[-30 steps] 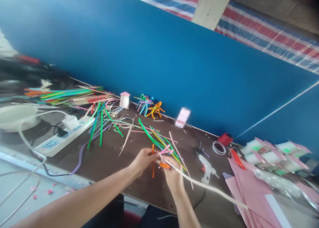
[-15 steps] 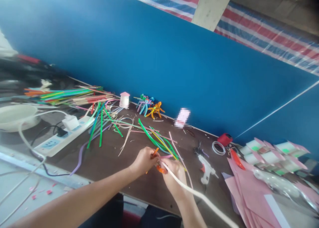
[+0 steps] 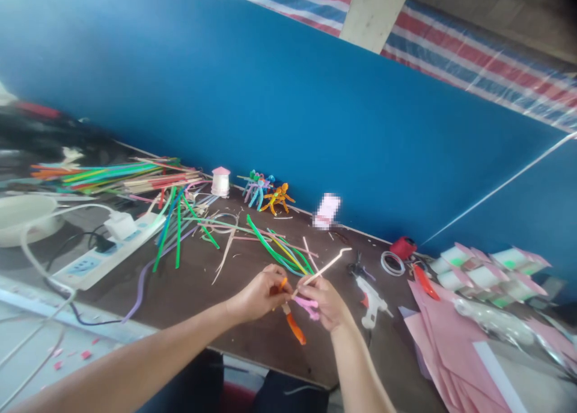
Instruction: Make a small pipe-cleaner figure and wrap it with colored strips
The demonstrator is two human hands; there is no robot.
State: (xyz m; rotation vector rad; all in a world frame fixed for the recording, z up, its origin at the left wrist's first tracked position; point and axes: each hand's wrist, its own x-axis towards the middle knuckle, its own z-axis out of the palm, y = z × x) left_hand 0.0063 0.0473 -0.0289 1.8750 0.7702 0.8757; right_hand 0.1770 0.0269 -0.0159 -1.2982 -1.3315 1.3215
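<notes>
Over the front of the dark table, my left hand [image 3: 253,297] has its fingers closed around an orange pipe cleaner [image 3: 283,284]. Close beside it, my right hand [image 3: 327,302] pinches a cream pipe cleaner [image 3: 323,270], which slants up to the right and ends in a bent tip. A pink curled piece of pipe cleaner [image 3: 307,305] shows at my right fingers. Below and between both hands hangs a thicker orange length [image 3: 296,329]. The fingers partly hide where these pieces join. Loose green pipe cleaners [image 3: 265,244] lie just beyond my hands.
Finished orange [image 3: 279,198] and multicoloured pipe-cleaner figures stand by the blue partition [image 3: 270,100]. A power strip [image 3: 110,253], a bowl [image 3: 27,220] and a pipe-cleaner pile [image 3: 103,174] lie left. A glue gun [image 3: 373,302], pliers [image 3: 356,266] and pink sheets [image 3: 444,341] lie right.
The cream pipe cleaner has swung from lying across my right forearm to pointing away up-right. My right hand has turned, and the pink piece and hanging orange length now show more. The view has shifted slightly.
</notes>
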